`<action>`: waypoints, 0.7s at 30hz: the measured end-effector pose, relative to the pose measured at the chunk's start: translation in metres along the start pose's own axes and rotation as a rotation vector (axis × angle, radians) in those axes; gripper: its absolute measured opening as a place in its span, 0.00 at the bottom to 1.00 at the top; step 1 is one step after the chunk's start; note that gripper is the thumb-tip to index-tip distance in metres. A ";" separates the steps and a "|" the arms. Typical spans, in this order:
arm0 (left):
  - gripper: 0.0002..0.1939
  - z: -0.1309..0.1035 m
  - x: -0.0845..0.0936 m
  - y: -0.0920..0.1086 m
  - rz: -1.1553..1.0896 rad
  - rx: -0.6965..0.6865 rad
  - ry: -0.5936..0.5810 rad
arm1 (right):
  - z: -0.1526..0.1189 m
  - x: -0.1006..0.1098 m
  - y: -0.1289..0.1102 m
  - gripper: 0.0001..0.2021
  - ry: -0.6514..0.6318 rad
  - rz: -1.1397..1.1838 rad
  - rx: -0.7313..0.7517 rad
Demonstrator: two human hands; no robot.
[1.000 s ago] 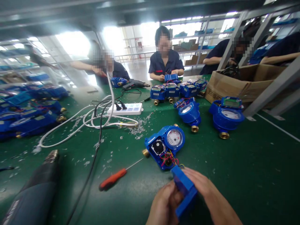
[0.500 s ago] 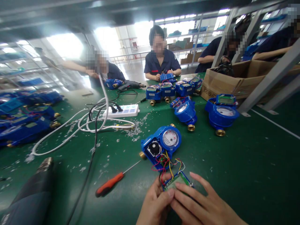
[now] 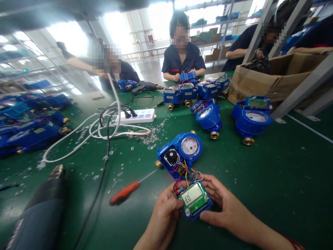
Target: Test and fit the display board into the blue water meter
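Note:
Both my hands hold a small blue display module point(image 3: 194, 200) with a green circuit board and a lit LCD facing up. My left hand point(image 3: 166, 211) grips its left side, my right hand point(image 3: 225, 207) its right side and lower corner. Red, yellow and black wires point(image 3: 185, 174) run from the module to an open blue water meter point(image 3: 180, 153) with a round dial, lying on the green table point(image 3: 273, 180) just beyond my hands.
An orange-handled screwdriver point(image 3: 124, 192) lies left of my hands, a dark heat gun point(image 3: 39, 215) at lower left. A white power strip point(image 3: 137, 116) with looped cables, several blue meters point(image 3: 251, 117), a cardboard box point(image 3: 275, 81) and seated people across the table.
The module was held on edge, then turned over in my hands; its LCD now faces up. My right hand shifted from covering it to gripping its side.

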State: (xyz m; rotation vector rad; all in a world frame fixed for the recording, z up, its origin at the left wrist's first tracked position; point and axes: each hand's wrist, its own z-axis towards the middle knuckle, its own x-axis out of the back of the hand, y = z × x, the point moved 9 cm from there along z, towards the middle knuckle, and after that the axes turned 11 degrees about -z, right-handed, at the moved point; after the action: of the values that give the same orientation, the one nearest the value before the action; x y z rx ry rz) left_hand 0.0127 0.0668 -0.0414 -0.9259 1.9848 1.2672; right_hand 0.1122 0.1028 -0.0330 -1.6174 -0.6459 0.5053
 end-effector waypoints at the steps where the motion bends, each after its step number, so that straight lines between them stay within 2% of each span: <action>1: 0.17 0.000 0.000 0.001 -0.008 -0.009 -0.001 | 0.001 0.001 0.002 0.35 0.000 0.023 0.003; 5: 0.16 0.001 0.007 0.001 0.033 -0.009 0.006 | 0.003 0.004 0.011 0.33 -0.023 0.099 0.015; 10: 0.17 0.004 0.004 0.004 0.292 -0.027 -0.053 | 0.006 0.011 0.021 0.36 0.013 0.068 -0.022; 16: 0.15 0.004 0.005 0.008 0.330 -0.034 0.029 | 0.002 0.015 0.021 0.35 0.070 0.010 -0.018; 21: 0.13 0.007 0.007 0.011 0.589 -0.092 0.035 | -0.003 0.018 0.017 0.34 0.088 -0.077 0.036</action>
State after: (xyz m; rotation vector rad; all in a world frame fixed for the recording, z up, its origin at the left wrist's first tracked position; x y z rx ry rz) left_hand 0.0007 0.0746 -0.0441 -0.4042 2.3371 1.6695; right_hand 0.1300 0.1114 -0.0488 -1.5658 -0.6273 0.3845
